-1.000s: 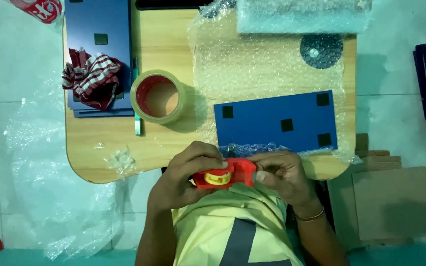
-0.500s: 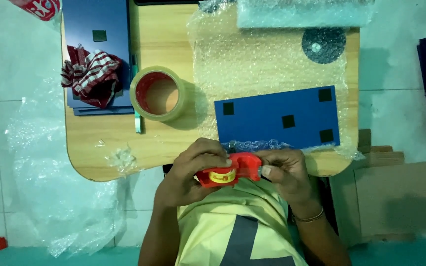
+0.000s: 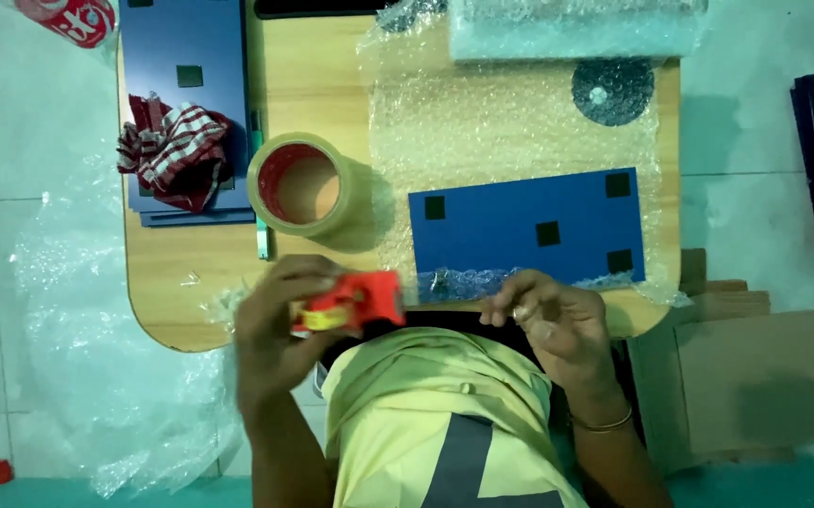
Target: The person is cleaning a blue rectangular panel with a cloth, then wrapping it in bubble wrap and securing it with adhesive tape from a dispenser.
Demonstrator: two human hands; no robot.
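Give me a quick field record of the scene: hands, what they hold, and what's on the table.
left hand: grips a red tape dispenser, blurred
right hand: free, fingers curled, at the table's near edge by the blue panel
blue panel: flat on bubble wrap
tape roll: on the table, left of the panel
cloth: checked, red and white, on a second blue panel at the far left
dark disc: far right, on the wrap

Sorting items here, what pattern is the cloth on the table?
Red and white plaid cloth, best in the head view.
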